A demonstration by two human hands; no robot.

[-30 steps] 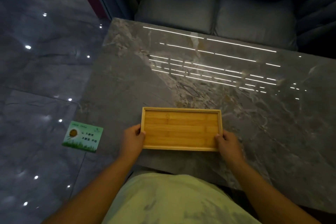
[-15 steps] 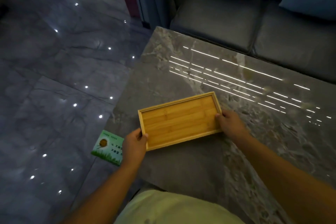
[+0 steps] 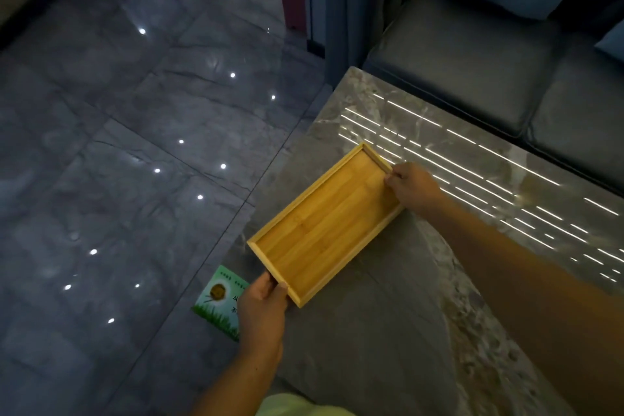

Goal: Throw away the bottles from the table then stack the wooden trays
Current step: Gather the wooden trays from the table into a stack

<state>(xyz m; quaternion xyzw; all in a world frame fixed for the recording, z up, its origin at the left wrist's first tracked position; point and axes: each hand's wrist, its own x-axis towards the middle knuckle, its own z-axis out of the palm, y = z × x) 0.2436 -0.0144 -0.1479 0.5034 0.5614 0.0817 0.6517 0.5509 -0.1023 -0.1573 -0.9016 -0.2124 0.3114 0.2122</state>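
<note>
A shallow rectangular wooden tray (image 3: 324, 223), empty inside, is held over the left end of the grey marble table (image 3: 388, 331), lying diagonally from lower left to upper right. My left hand (image 3: 265, 306) grips its near short end, thumb on the rim. My right hand (image 3: 413, 186) pinches the far short end. No bottles and no other tray are in view.
A green and white card (image 3: 217, 302) lies on the glossy grey tile floor (image 3: 118, 179) by the table's left edge. A dark cushioned sofa (image 3: 489, 54) runs along the table's far side. Ceiling lights reflect on the tabletop and floor.
The tray has turned counter-clockwise and tilted more diagonal, with both hands still on its ends. The view has swung left, showing more floor.
</note>
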